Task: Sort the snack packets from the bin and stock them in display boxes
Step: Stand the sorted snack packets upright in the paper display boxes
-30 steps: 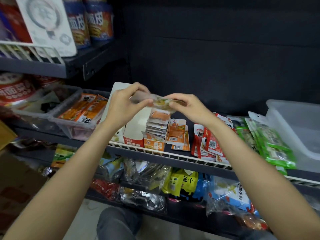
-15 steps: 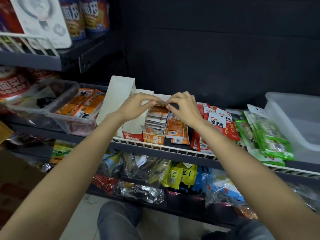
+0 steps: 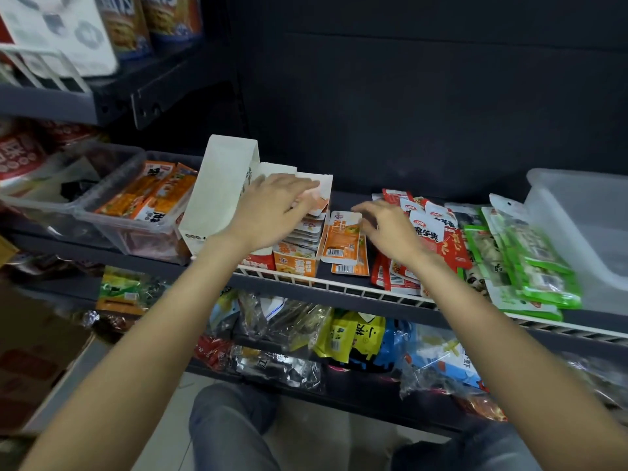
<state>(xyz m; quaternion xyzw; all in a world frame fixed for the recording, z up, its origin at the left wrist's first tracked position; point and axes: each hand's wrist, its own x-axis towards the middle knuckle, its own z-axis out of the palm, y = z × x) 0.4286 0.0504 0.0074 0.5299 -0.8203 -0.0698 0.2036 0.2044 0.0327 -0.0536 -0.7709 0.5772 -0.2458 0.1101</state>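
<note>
Packets (image 3: 307, 229) sit stacked in the orange box (image 3: 295, 264) on the shelf (image 3: 339, 287). The left hand (image 3: 272, 209) lies flat on top of the stack, fingers straight and pointing to 2 o'clock, pressing the top packet down. The right hand (image 3: 390, 229) hovers just beside the box at 3 o'clock from it, fingers loose and spread, holding nothing. Two loose orange packets (image 3: 341, 237) lie on the shelf right under its fingertips.

A tall white flap (image 3: 221, 192) stands at 9 o'clock from the left hand. Farther out at 9 o'clock is a clear tub (image 3: 112, 215) with orange bars in it. At 3 o'clock from the right hand lie red packets (image 3: 431, 232), then green packets (image 3: 530, 260), then a clear bin (image 3: 584, 226). The shelf is dark with a white wire rail in front, and the wall behind is dark. More bags lie on the lower shelf (image 3: 306, 385).

Half a second ago both hands pinched one packet together over the stack. Now the packet is on the stack, the left hand has gone flat on it, and the right hand has let go and moved off toward 3 o'clock.
</note>
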